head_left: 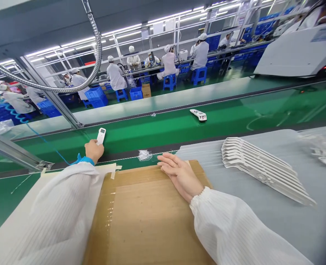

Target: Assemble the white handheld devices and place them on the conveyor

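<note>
Stretching across the scene from left to right, a green conveyor belt (179, 127) runs past the far edge of a workbench, with a second white device (198, 115) lying alone on it further along. Beyond the belt, a factory hall shows workers in white coats and caps (115, 75) seated on blue stools under long strip lights. A bendy metal hose (98, 48) hangs down from above at the left.

On the bench, a flat sheet of cardboard (143, 217) lies in front of the person, and to its right a grey mat (276, 217) carries a fanned stack of white plastic shells (262, 165). A scrap of clear plastic (144, 155) sits at the bench's far edge.

Both arms wear white ribbed sleeves. The left hand (94, 150) reaches forward past the far left corner of the cardboard, fingers clenched around the lower end of a small white device (101, 135). The device stands nearly upright above the fist, over the near edge of the belt, its little screen facing the camera.

The right hand (178, 171) rests palm down on the far edge of the cardboard, fingers straight, released and grasping nothing, well apart from the device.
</note>
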The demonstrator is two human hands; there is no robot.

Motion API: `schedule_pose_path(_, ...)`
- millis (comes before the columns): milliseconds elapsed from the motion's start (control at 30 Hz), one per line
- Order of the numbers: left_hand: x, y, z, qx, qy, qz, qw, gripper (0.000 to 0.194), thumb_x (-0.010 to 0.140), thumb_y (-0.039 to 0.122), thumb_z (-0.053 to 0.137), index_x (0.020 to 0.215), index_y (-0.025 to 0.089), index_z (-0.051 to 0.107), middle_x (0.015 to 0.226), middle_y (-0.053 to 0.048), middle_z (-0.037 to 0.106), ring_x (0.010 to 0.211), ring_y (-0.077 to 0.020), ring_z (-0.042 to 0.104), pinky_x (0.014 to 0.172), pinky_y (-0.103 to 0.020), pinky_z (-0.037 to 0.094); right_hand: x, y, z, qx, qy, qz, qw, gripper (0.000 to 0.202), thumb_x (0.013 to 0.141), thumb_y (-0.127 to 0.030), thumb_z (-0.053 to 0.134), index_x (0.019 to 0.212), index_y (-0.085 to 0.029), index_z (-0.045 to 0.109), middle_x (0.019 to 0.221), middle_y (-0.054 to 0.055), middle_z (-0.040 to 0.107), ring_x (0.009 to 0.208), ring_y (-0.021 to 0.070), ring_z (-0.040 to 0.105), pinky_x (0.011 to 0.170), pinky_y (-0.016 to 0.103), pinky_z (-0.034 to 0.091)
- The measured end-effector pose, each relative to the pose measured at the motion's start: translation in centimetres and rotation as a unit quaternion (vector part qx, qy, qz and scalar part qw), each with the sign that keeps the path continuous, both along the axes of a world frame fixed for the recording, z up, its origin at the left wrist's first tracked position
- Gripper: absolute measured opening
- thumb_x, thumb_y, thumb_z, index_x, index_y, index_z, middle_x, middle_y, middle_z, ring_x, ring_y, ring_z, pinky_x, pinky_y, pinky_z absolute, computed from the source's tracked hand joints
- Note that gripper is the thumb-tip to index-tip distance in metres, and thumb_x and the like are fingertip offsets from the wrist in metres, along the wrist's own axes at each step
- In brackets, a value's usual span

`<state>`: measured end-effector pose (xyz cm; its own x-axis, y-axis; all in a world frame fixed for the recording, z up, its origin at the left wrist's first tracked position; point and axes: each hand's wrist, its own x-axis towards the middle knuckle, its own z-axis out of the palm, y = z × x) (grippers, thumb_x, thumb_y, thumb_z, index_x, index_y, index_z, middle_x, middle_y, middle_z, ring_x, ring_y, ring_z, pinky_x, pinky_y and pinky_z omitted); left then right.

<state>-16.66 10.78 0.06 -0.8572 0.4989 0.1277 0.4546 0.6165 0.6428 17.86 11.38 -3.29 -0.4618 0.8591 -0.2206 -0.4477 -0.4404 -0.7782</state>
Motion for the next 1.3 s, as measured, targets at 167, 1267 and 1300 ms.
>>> schedule_pose_path(167, 2.1, -2.2, -0.8, -0.018, 0.020, -0.014, 1.000, 0.040, 0.077, 0.020, 0.066, 0.115, 0.009, 0.063, 0.131, -0.025, 0.056, 0.123, -0.0400, 0.055, 0.104, -0.050, 0.040, 0.0, 0.2, -0.4, 0.007, 0.012, 0.010, 1.000, 0.040, 0.064, -0.010, 0.083, 0.100, -0.024, 0.071, 0.116, 0.006, 0.073, 0.104, 0.0182, 0.067, 0.105, 0.037, 0.045)
schedule_pose_path(1267, 13.9, -6.4, -5.0, 0.145, 0.079, -0.251, 0.954, 0.018, 0.085, 0.004, 0.051, 0.089, 0.020, 0.060, 0.099, -0.006, 0.064, 0.097, -0.0222, 0.058, 0.088, -0.040, 0.048, -0.2, 0.1, -0.5, 0.025, -0.069, -0.012, 0.997, 0.049, 0.056, -0.029, 0.094, 0.099, -0.024, 0.072, 0.112, 0.006, 0.073, 0.111, 0.0218, 0.063, 0.110, 0.038, 0.044)
schedule_pose_path(1300, 13.9, -6.4, -5.0, 0.153, 0.074, -0.244, 0.955, 0.020, 0.085, 0.003, 0.049, 0.088, 0.020, 0.060, 0.098, -0.006, 0.065, 0.095, -0.0218, 0.059, 0.087, -0.039, 0.048, -0.2, 0.1, -0.5, 0.027, -0.073, -0.014, 0.997, 0.049, 0.056, -0.030, 0.094, 0.099, -0.024, 0.072, 0.112, 0.006, 0.073, 0.112, 0.0222, 0.063, 0.110, 0.039, 0.043)
